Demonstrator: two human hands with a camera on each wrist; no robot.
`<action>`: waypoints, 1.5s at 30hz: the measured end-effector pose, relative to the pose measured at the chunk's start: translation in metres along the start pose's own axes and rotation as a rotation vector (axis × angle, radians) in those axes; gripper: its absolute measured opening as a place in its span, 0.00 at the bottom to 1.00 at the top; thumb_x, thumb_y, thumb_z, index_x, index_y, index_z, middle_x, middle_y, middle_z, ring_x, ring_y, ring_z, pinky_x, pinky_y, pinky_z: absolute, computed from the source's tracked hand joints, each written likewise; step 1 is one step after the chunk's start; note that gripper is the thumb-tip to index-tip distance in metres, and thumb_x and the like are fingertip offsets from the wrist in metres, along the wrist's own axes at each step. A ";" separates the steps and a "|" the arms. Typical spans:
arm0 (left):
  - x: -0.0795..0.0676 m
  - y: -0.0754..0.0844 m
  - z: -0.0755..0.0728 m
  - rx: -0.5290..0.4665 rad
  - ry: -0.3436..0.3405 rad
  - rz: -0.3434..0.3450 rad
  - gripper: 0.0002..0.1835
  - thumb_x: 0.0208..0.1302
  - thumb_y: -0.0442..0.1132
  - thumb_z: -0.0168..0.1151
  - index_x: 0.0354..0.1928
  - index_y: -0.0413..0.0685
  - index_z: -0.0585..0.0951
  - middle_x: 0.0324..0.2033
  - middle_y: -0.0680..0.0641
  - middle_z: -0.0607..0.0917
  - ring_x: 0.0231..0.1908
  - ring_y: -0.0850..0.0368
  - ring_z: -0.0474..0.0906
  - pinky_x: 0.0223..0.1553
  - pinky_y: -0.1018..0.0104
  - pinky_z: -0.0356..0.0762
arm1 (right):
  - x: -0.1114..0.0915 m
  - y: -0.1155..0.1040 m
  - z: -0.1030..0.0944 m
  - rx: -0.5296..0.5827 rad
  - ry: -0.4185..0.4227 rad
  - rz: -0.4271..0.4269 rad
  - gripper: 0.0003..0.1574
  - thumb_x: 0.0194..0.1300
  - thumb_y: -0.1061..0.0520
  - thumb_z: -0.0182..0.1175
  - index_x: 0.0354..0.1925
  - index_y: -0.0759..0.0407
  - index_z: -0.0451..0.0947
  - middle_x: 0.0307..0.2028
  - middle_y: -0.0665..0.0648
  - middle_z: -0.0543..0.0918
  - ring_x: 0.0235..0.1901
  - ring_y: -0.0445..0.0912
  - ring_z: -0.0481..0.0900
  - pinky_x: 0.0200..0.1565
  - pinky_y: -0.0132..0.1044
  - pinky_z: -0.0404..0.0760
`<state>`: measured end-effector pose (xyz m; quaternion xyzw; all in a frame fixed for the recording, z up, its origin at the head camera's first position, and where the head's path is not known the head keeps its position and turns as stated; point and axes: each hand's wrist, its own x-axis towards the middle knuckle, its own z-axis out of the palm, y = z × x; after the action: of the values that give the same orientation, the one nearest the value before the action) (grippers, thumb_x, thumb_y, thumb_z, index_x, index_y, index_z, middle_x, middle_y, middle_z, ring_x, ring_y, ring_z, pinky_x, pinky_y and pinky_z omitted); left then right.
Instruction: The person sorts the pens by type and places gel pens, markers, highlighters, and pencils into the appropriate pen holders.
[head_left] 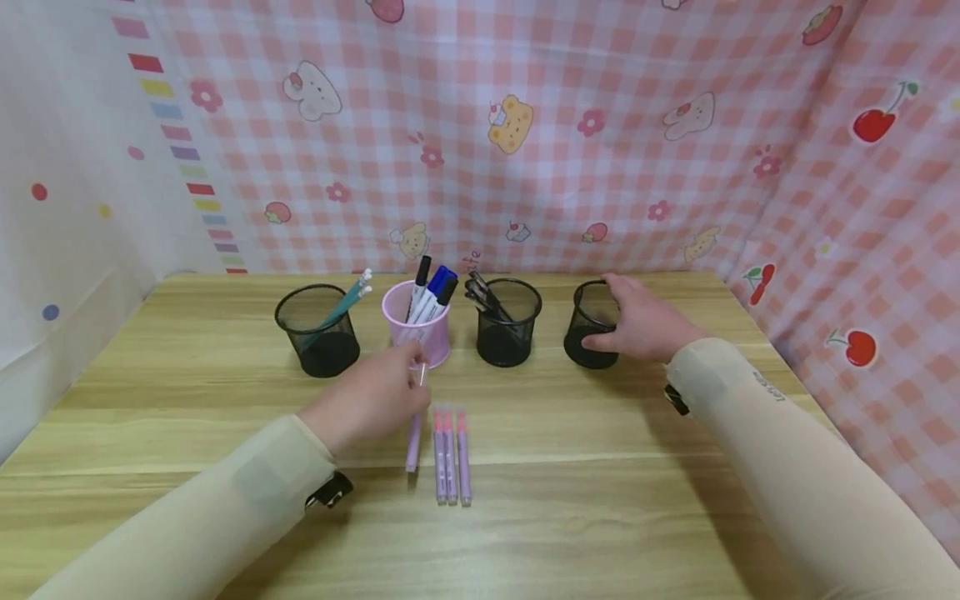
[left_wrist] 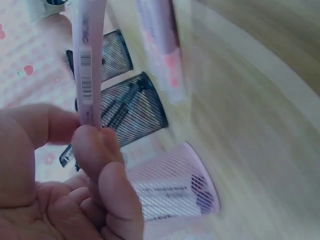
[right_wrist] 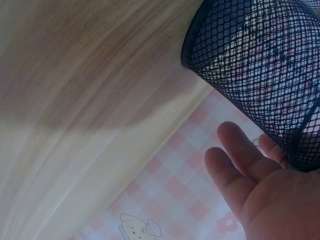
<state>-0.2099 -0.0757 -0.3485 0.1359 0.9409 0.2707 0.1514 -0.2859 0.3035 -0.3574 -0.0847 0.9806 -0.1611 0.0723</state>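
My left hand [head_left: 367, 400] pinches a lavender pen [head_left: 414, 442] between thumb and fingers, its barrel standing out past them. A barcode shows on that pen [left_wrist: 88, 65] in the left wrist view. Beside it on the table lie three similar lavender pens [head_left: 451, 467] with pink ends. At the right, my right hand [head_left: 648, 321] holds a black mesh pen cup [head_left: 588, 337], thumb across its front and fingers at the far side. In the right wrist view several fingers stretch out beside the cup [right_wrist: 260, 75]; the thumb is hidden there.
Along the back stand a black mesh cup [head_left: 330, 354] with teal pencils [head_left: 348, 302], a pink mesh cup [head_left: 438, 342] with markers [head_left: 435, 296], and another black cup [head_left: 504, 346] with black pens [head_left: 483, 292]. Checked cloth [head_left: 450, 183] hangs behind the wooden table [head_left: 585, 500].
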 end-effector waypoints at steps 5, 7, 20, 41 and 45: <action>0.005 0.009 0.001 -0.110 0.109 0.144 0.20 0.75 0.40 0.57 0.64 0.43 0.72 0.33 0.46 0.80 0.23 0.57 0.73 0.24 0.65 0.72 | -0.001 -0.001 -0.001 -0.004 -0.006 0.004 0.73 0.64 0.34 0.72 0.84 0.64 0.40 0.82 0.70 0.50 0.79 0.68 0.56 0.76 0.67 0.60; 0.008 0.013 0.003 -0.173 0.151 0.188 0.19 0.76 0.40 0.58 0.64 0.44 0.72 0.34 0.47 0.80 0.24 0.57 0.72 0.24 0.66 0.72 | -0.001 -0.002 0.000 -0.005 -0.009 0.007 0.73 0.64 0.34 0.72 0.84 0.64 0.40 0.82 0.70 0.50 0.79 0.68 0.57 0.76 0.67 0.60; 0.028 0.041 0.015 -0.595 0.399 0.309 0.22 0.78 0.36 0.59 0.69 0.44 0.66 0.39 0.41 0.85 0.27 0.56 0.73 0.26 0.71 0.71 | 0.000 -0.001 0.002 0.009 -0.001 0.000 0.73 0.63 0.35 0.72 0.84 0.64 0.41 0.82 0.70 0.51 0.78 0.68 0.58 0.76 0.67 0.62; 0.065 0.081 0.036 -0.941 0.721 0.329 0.20 0.77 0.34 0.61 0.62 0.42 0.63 0.39 0.48 0.81 0.31 0.57 0.77 0.32 0.74 0.75 | 0.000 0.002 0.003 0.016 0.014 0.011 0.74 0.62 0.35 0.74 0.84 0.63 0.41 0.82 0.69 0.52 0.78 0.67 0.60 0.75 0.67 0.63; 0.071 0.089 0.041 -0.956 0.729 0.336 0.20 0.77 0.34 0.61 0.61 0.43 0.62 0.37 0.50 0.80 0.32 0.62 0.75 0.34 0.74 0.74 | 0.001 0.003 0.003 0.016 0.017 0.014 0.73 0.62 0.35 0.74 0.84 0.63 0.42 0.82 0.69 0.52 0.78 0.67 0.60 0.75 0.67 0.63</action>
<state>-0.2453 0.0404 -0.3474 0.0981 0.6727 0.7110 -0.1800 -0.2867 0.3047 -0.3615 -0.0758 0.9804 -0.1693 0.0659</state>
